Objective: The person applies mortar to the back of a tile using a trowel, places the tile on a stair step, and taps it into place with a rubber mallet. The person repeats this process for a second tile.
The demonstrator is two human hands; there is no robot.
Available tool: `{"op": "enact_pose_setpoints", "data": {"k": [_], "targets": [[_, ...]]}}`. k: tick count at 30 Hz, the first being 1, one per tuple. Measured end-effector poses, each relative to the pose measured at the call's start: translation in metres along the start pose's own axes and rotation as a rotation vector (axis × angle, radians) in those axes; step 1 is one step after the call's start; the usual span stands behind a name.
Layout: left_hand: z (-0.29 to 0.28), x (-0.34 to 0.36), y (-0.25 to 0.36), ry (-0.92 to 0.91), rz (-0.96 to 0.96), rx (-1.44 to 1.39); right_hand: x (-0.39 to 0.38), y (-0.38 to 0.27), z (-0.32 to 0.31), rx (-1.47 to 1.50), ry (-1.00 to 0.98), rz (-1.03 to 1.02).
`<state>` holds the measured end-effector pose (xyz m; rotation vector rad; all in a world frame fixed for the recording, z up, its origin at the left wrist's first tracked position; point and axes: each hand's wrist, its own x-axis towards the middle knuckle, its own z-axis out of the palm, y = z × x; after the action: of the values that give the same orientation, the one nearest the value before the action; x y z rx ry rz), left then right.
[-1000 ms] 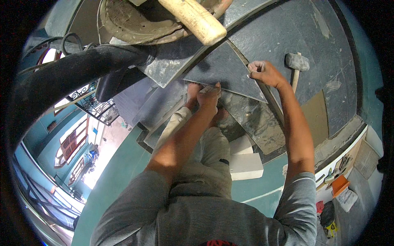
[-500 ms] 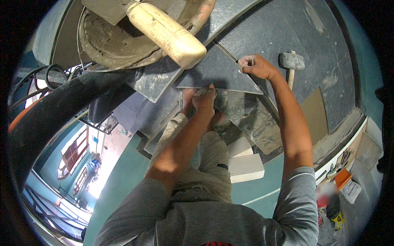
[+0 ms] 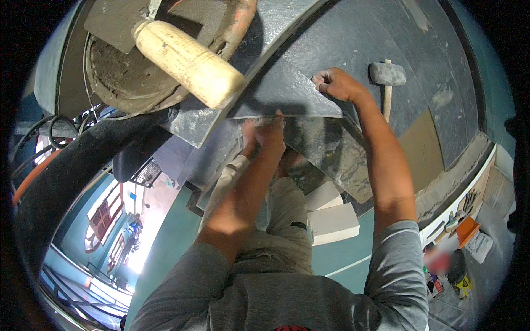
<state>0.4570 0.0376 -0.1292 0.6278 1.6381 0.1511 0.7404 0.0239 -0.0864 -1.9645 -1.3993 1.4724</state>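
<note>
A dark grey triangular tile point(image 3: 287, 91) lies on the curved grey surface in front of me. My left hand point(image 3: 268, 132) grips its near edge, fingers curled under it. My right hand point(image 3: 337, 84) holds its far right corner with thumb and fingers pinched on the edge. Wet grey mortar point(image 3: 331, 149) shows just below the tile, between my two forearms.
A rubber mallet point(image 3: 386, 77) lies on the tiled surface to the right of my right hand. A round pan of mortar point(image 3: 118, 80) with a pale wooden handle point(image 3: 190, 63) across it sits at upper left. White blocks point(image 3: 331, 218) lie below by my knees. Tools and packets point(image 3: 466, 231) sit at lower right.
Both hands have kept their grip on the tile. The tile's right corner has shifted up and to the right with my right hand; the view has tilted, and the pan now shows more.
</note>
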Motion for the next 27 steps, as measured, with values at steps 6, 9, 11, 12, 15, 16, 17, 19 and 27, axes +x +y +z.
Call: {"op": "enact_pose_setpoints", "data": {"k": [6, 9, 11, 12, 15, 16, 17, 19, 27], "targets": [[-0.022, 0.070, -0.055, -0.141, 0.009, -0.091, -0.003, -0.001, 0.008, -0.055, 0.109, -0.034], [-0.048, 0.104, -0.081, -0.485, -0.200, -0.651, -0.006, -0.004, 0.013, -0.110, 0.166, -0.002], [-0.058, 0.106, -0.086, -0.864, -0.356, -1.165, -0.007, -0.007, 0.015, -0.163, 0.184, 0.024], [-0.056, 0.104, -0.085, -0.746, -0.390, -1.190, -0.008, -0.008, 0.015, -0.192, 0.180, 0.036], [-0.039, 0.087, -0.069, -0.345, -0.184, -0.604, -0.012, -0.013, 0.017, -0.216, 0.189, 0.030], [-0.034, 0.082, -0.063, -0.253, -0.181, -0.535, -0.014, -0.014, 0.018, -0.216, 0.207, 0.022], [-0.032, 0.078, -0.056, -0.275, -0.162, -0.562, -0.016, -0.016, 0.019, -0.195, 0.230, 0.022], [-0.029, 0.070, -0.047, -0.260, -0.136, -0.565, -0.023, -0.020, 0.024, -0.160, 0.287, 0.033], [-0.003, 0.028, -0.018, 0.015, 0.004, -0.397, -0.108, -0.011, 0.049, 0.061, 0.835, 0.192]]}}
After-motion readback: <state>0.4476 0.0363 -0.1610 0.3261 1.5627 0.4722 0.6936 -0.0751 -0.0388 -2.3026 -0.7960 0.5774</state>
